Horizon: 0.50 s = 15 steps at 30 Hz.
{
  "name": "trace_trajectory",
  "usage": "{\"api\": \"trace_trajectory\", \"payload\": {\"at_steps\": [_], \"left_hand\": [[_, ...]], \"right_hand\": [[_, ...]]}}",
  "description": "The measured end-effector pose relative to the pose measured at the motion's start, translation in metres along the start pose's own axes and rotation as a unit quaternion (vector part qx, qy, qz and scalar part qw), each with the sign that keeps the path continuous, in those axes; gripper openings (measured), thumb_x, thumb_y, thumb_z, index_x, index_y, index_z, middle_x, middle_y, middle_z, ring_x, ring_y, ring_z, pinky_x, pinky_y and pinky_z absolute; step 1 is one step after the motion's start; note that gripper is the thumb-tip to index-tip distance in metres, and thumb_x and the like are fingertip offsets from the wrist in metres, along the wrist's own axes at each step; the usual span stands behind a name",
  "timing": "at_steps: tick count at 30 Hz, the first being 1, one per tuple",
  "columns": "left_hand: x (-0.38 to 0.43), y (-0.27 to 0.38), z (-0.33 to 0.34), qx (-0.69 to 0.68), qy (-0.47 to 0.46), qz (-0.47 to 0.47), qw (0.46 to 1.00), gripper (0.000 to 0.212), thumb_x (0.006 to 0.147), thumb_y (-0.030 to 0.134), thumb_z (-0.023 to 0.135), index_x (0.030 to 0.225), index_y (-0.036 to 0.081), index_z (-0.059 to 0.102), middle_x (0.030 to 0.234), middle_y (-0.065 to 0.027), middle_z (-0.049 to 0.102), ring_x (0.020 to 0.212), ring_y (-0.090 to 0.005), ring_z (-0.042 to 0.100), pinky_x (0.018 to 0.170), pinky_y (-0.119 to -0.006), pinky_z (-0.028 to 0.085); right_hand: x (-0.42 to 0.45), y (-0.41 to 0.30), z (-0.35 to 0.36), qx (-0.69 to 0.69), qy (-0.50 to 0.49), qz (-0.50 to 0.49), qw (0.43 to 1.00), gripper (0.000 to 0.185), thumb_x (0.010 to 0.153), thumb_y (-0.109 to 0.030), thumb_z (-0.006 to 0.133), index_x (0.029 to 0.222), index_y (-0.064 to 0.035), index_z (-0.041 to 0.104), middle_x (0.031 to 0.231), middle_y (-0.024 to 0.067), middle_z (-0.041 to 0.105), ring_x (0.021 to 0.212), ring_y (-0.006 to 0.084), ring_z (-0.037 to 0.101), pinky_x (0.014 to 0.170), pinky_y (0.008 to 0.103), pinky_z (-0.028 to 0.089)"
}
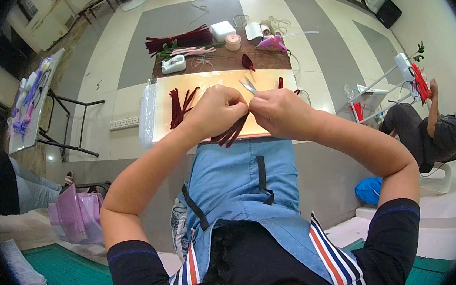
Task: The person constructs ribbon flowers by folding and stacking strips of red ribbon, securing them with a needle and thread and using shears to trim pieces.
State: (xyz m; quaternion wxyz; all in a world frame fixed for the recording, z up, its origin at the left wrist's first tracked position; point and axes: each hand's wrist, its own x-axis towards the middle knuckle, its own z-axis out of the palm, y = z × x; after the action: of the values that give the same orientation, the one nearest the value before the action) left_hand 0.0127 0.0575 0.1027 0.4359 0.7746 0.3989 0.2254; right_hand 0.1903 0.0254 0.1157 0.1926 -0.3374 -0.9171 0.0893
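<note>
My left hand [225, 108] pinches a bundle of dark red pipe cleaners [231, 132], whose ends fan out below the fingers. Close against it, my right hand [276, 112] has its fingers closed at the same bundle's top, and scissors [248, 86] stick out from that hand with the blades pointing away from me. On the pale yellow work surface [222, 78] lie more dark red pipe cleaners [177, 109] at the left, and a short dark red piece [280, 82] at the right. A dark red petal-like shape [248, 61] lies just beyond the surface's far edge.
Behind the work surface, a brown table [221, 63] holds a white tape dispenser [173, 64], a pink ribbon roll [233, 42], a large dark red pipe-cleaner bundle [180, 39] and a pink glue gun [274, 43]. A person [434, 132] sits at the right; another [7, 182] is at the left.
</note>
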Motion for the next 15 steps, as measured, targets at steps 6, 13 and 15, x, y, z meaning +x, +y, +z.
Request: {"api": "trace_trajectory", "payload": {"at_steps": [6,13,15], "left_hand": [[0.009,-0.018,-0.001,-0.265,-0.096,-0.132,0.95,0.013,0.071,0.006,0.056,0.068,-0.006,0.061,0.061,-0.0088,0.059,0.051,-0.0122,0.053,0.047,-0.022,0.042],[0.008,-0.031,0.008,-0.158,-0.065,-0.068,0.983,0.013,0.071,0.007,0.056,0.069,-0.006,0.059,0.062,-0.0115,0.059,0.054,-0.0158,0.056,0.052,-0.025,0.044],[-0.001,-0.018,0.008,0.069,0.038,0.109,0.991,0.01,0.071,0.006,0.055,0.072,-0.004,0.057,0.064,-0.0127,0.057,0.061,-0.019,0.056,0.057,-0.03,0.044]], "right_hand": [[-0.003,0.003,-0.004,-0.173,-0.042,-0.157,0.971,0.013,0.067,-0.01,0.052,0.077,-0.0012,0.051,0.067,0.007,0.051,0.064,0.0195,0.055,0.054,0.0304,0.046],[0.0,0.012,0.007,0.078,-0.129,0.097,0.984,0.016,0.081,-0.014,0.049,0.084,0.0012,0.053,0.075,0.0084,0.055,0.07,0.0195,0.058,0.059,0.0293,0.046],[0.001,0.021,0.004,0.437,-0.166,0.3,0.832,0.037,0.087,-0.03,0.048,0.095,0.0056,0.054,0.081,0.0128,0.061,0.07,0.016,0.061,0.061,0.0264,0.05]]}}
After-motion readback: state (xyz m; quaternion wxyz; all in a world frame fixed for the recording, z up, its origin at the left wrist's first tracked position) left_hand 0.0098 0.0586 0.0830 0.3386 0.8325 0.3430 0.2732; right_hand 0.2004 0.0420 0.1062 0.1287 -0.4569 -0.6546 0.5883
